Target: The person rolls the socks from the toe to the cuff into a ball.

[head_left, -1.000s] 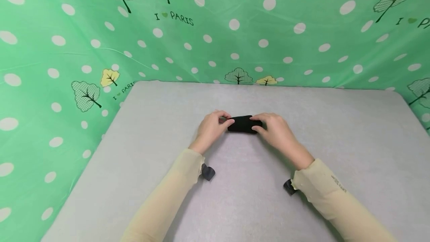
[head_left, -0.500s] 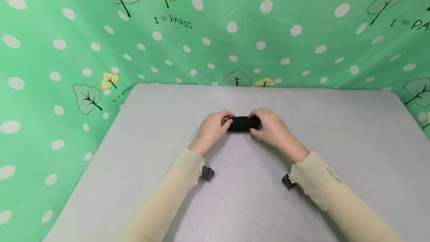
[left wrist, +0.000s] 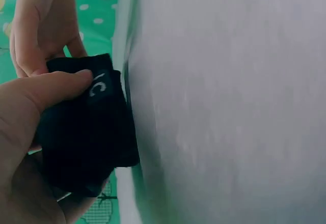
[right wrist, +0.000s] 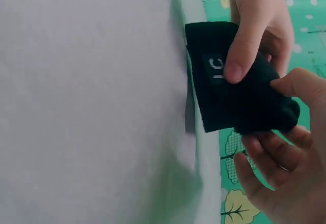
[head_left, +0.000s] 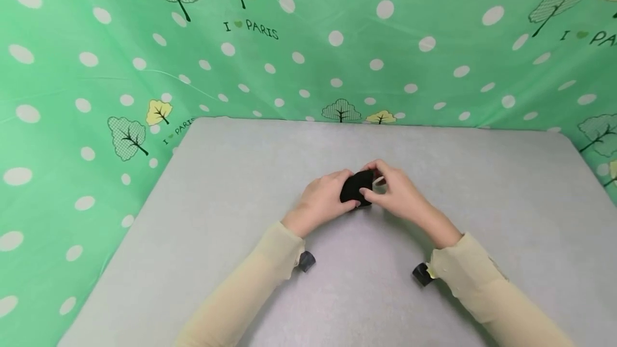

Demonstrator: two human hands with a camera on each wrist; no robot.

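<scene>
A small, thick bundle of folded black cloth (head_left: 355,189), bearing a dark label with white letters, is between both hands around the middle of the table. My left hand (head_left: 322,200) grips it from the left; the right wrist view shows that thumb (right wrist: 239,66) pressed beside the label, with the other fingers behind the cloth. From the right, my right hand (head_left: 402,197) pinches the bundle's rounded end, thumb on top and fingers underneath. Several fingers of that hand (right wrist: 288,168) spread loosely below it. The undersides of the folds are hidden.
The grey tabletop (head_left: 356,293) spreads around both forearms. A green dotted curtain (head_left: 308,31) with printed trees hangs behind its far edge and along the left side. Dark wrist devices (head_left: 306,261) stick out at the beige sleeves (head_left: 250,283).
The black cloth was a long flat strip held at both ends; now it is shorter and tilted. My left hand has moved right and wraps further over it, while the right grips its right end.
</scene>
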